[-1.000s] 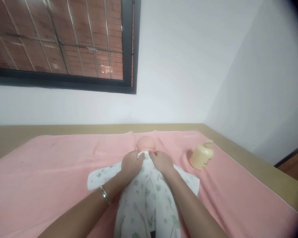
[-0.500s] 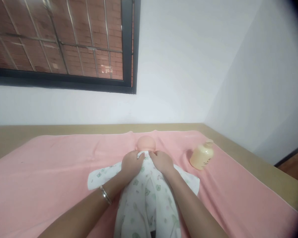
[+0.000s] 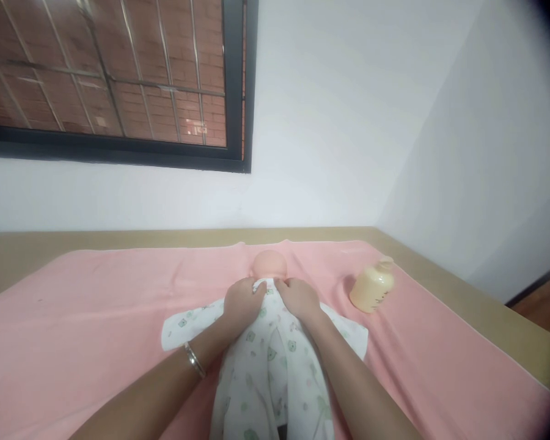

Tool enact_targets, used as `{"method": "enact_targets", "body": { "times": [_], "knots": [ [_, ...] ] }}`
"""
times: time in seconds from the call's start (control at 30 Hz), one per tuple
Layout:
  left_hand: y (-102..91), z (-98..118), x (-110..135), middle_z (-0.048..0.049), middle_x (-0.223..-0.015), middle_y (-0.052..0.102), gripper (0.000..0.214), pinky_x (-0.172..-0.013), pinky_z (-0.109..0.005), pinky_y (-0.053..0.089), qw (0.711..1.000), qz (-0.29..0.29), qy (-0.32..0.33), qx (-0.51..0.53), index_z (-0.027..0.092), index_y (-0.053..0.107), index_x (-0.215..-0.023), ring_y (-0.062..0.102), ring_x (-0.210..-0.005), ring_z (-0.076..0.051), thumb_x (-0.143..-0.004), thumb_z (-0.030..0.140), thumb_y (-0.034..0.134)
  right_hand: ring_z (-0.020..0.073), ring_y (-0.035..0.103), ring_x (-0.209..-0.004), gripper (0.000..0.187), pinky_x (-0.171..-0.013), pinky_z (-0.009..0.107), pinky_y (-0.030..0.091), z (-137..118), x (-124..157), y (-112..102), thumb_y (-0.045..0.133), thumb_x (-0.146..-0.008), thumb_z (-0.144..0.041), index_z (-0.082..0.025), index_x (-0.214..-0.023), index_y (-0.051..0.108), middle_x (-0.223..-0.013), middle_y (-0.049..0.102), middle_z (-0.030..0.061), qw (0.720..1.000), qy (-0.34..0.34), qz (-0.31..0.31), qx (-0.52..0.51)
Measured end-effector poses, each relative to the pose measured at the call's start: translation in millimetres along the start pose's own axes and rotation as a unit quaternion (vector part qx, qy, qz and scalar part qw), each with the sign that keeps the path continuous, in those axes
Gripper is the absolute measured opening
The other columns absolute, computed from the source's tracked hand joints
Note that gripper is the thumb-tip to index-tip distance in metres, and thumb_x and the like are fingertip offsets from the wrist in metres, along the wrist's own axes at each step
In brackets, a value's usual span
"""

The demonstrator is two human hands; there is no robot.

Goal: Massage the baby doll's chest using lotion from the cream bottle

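Observation:
A baby doll lies on its front or back, I cannot tell which, its bald head at the far end. It wears a white baby gown with small green prints, sleeves spread to both sides. At the neckline, my left hand is closed on the gown's left side, thumb pointing to the collar. My right hand grips the right side the same way, close to the left one. The fingers under both hands are hidden by the palms and cloth.
A pink blanket lies under the doll on a tan surface. To the right, a pale yellow bottle with a cap rests on the blanket. Behind are a white wall and a dark-framed barred window.

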State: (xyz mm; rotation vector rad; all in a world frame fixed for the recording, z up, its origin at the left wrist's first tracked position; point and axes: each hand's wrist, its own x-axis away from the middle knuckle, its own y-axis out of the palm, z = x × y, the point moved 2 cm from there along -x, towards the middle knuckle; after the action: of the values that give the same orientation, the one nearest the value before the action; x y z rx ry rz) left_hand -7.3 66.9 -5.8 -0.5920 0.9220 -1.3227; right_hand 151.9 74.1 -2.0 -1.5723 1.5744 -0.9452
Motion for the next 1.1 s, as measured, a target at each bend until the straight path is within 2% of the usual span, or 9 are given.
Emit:
{"method": "enact_targets", "body": {
  "times": [0.47,0.57,0.73,0.87,0.97,1.1],
  "knots": [
    [-2.7,2.5,1.0,-0.0053,-0.08,0.065,0.036,-0.063,-0.027,0.034,1.0,0.007,0.002,0.0,0.018,0.06,-0.075,0.056,-0.072,-0.018,-0.087,0.042,0.035,0.0219,0.061,-0.076,0.059,-0.065,0.028,0.039,-1.0,0.2,-1.3,0.021,-0.089,-0.055,-0.018,-0.081,0.066,-0.075,0.068,0.0092,1.0,-0.002,-0.002,-0.013],
    [-3.7,3.5,1.4,-0.0061,-0.08,0.066,0.037,-0.063,-0.027,0.034,1.0,0.001,-0.002,-0.002,0.018,0.06,-0.075,0.057,-0.072,-0.018,-0.087,0.043,0.035,0.0226,0.061,-0.078,0.06,-0.065,0.029,0.039,-5.0,2.7,-4.6,0.019,-0.09,-0.055,-0.017,-0.083,0.066,-0.081,0.068,0.011,1.0,-0.006,-0.001,0.004],
    [-2.0,0.6,0.4,-0.0074,-0.081,0.066,0.039,-0.063,-0.027,0.034,1.0,-0.001,-0.007,-0.025,0.018,0.061,-0.076,0.057,-0.073,-0.019,-0.087,0.043,0.034,0.0274,0.06,-0.083,0.061,-0.072,0.035,0.038,-26.9,26.2,-19.3,0.015,-0.093,-0.047,-0.011,-0.094,0.065,-0.092,0.065,0.0187,0.989,-0.062,0.017,0.134],
    [-0.7,-0.9,0.1,-0.008,-0.081,0.066,0.04,-0.063,-0.027,0.033,0.999,-0.007,0.007,-0.033,0.017,0.062,-0.078,0.057,-0.073,-0.019,-0.087,0.043,0.033,0.0265,0.059,-0.086,0.06,-0.074,0.034,0.038,-41.6,44.0,-25.4,0.016,-0.093,-0.048,-0.012,-0.098,0.063,-0.094,0.065,0.0181,0.981,-0.131,0.007,0.145],
    [-2.1,2.6,3.4,-0.0067,-0.079,0.065,0.037,-0.063,-0.028,0.033,0.999,0.003,0.021,-0.04,0.018,0.061,-0.075,0.056,-0.071,-0.018,-0.088,0.041,0.035,0.0272,0.059,-0.089,0.064,-0.075,0.035,0.039,-35.8,37.2,-23.3,0.014,-0.092,-0.052,-0.013,-0.099,0.064,-0.095,0.065,0.0176,0.987,-0.101,-0.004,0.123],
    [-4.0,10.7,9.8,-0.0074,-0.077,0.063,0.034,-0.071,-0.03,0.034,0.992,0.065,0.069,-0.079,0.017,0.059,-0.074,0.054,-0.077,-0.019,-0.089,0.034,0.034,0.0255,0.061,-0.091,0.076,-0.076,0.033,0.041,-15.4,14.3,-19.1,0.008,-0.09,-0.059,-0.012,-0.098,0.066,-0.1,0.066,0.0177,0.996,-0.032,-0.074,0.029]
  ]
}}
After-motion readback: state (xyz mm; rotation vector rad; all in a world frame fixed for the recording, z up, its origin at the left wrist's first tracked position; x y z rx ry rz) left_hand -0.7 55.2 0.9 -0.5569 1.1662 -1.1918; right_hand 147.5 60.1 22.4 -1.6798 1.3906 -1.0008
